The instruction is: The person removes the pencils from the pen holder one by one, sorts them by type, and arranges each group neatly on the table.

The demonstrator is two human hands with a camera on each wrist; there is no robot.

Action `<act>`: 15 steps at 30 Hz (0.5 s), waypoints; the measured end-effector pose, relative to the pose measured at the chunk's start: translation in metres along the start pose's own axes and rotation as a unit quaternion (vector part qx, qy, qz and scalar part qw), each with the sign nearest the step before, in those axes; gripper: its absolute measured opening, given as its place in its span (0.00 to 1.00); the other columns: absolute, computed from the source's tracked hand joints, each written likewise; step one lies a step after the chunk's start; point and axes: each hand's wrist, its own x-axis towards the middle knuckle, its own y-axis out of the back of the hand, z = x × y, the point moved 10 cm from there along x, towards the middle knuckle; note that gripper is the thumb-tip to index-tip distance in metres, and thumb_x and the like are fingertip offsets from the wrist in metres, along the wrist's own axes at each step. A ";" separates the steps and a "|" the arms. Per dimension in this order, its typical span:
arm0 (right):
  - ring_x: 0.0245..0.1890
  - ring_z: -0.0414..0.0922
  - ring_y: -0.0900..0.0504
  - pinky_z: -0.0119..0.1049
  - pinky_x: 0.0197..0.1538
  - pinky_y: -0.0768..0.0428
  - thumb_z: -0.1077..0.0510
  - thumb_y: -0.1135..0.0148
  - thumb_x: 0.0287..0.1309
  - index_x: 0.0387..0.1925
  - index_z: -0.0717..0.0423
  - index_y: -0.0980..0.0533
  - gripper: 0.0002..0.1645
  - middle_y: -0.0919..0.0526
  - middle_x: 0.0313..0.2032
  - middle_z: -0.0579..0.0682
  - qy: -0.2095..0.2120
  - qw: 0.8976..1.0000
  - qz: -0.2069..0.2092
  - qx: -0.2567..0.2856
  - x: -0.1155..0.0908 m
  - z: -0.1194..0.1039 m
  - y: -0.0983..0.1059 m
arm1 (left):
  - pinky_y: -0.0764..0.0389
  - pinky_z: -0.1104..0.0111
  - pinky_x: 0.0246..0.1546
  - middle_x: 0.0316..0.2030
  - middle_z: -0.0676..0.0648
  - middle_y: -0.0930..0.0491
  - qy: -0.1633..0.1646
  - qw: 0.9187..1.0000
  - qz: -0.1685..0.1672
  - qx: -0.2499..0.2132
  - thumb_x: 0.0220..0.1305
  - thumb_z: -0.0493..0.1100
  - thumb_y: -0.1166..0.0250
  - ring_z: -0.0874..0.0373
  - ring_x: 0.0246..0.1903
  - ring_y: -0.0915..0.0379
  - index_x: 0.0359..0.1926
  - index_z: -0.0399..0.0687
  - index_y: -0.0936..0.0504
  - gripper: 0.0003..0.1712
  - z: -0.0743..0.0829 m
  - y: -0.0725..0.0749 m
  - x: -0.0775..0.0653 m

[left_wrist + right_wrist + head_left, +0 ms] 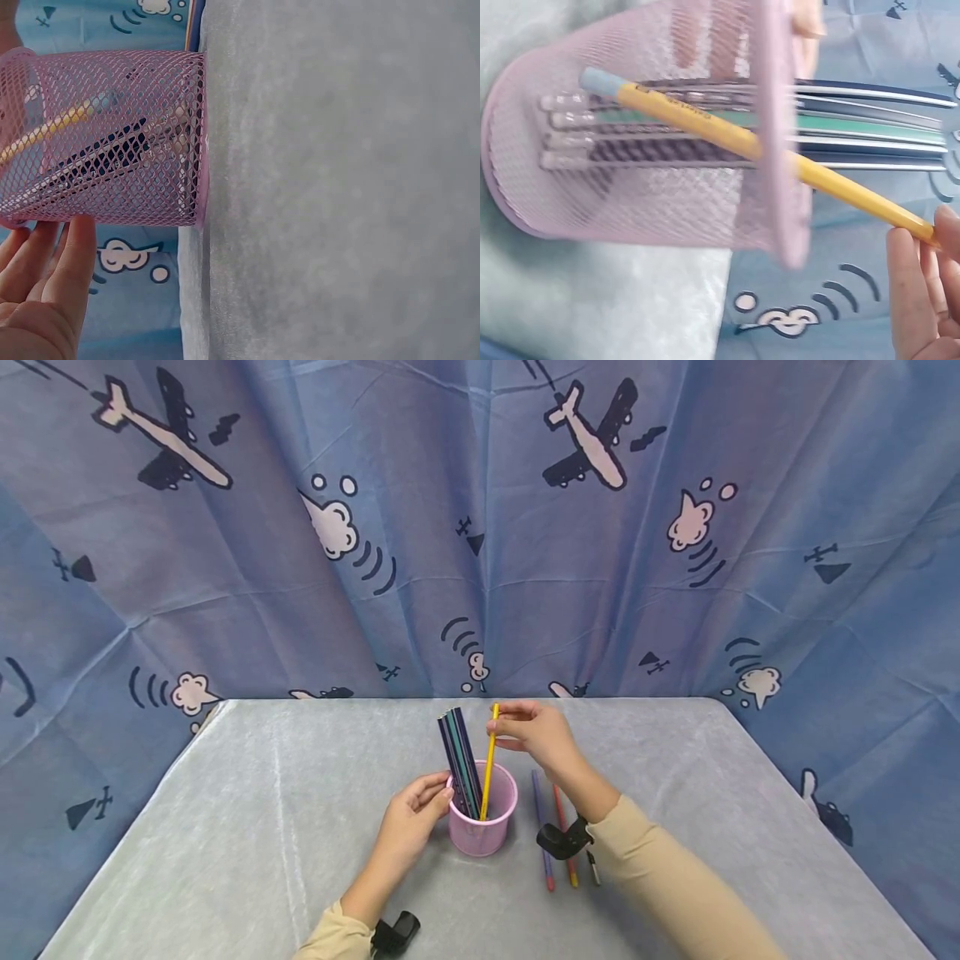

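A pink mesh pencil cup (480,839) stands upright on the table. My left hand (412,814) holds it at its left side, thumb by the rim and fingers against the mesh. Several dark pencils and a teal one (105,157) lean together inside it, their clear-looking ends down. High above the rim, my right hand (536,733) pinches a yellow pencil (840,187) near its upper end between thumb and fingers. The pencil slants down into the cup, and its blue lower end (602,81) shows through the mesh, overlapping the other pencils in the right wrist view.
Right of the cup lie a purple pencil (543,835), an orange-red pencil (572,867) and a short dark-and-pale pen-like item (593,868), partly under my right wrist and its black band (562,839). A blue curtain (480,527) hangs behind the white-covered table (337,735).
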 end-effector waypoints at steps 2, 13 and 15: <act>0.34 0.37 0.13 0.41 0.48 0.11 0.66 0.33 0.59 0.54 0.71 0.23 0.22 0.13 0.35 0.48 0.007 1.000 -0.001 0.001 -0.001 -0.008 0.004 | 0.14 0.71 0.52 0.54 0.31 0.19 0.000 1.000 0.000 0.005 0.70 0.37 0.39 0.55 0.48 0.17 0.58 0.28 0.23 0.20 0.000 0.001 0.000; 0.35 0.35 0.13 0.39 0.47 0.11 0.61 0.30 0.58 0.52 0.68 0.22 0.22 0.13 0.33 0.41 0.044 0.999 0.010 0.026 -0.014 -0.048 0.036 | 0.14 0.70 0.51 0.52 0.32 0.18 0.004 1.000 0.002 -0.009 0.69 0.37 0.38 0.53 0.47 0.16 0.57 0.29 0.22 0.19 0.001 0.000 -0.001; 0.35 0.35 0.13 0.38 0.47 0.11 0.61 0.29 0.58 0.51 0.66 0.22 0.21 0.13 0.33 0.39 0.049 0.998 0.015 0.023 -0.018 -0.054 0.044 | 0.14 0.70 0.51 0.52 0.32 0.17 0.005 1.000 0.002 -0.009 0.69 0.37 0.38 0.53 0.47 0.16 0.57 0.29 0.22 0.19 0.001 0.000 -0.001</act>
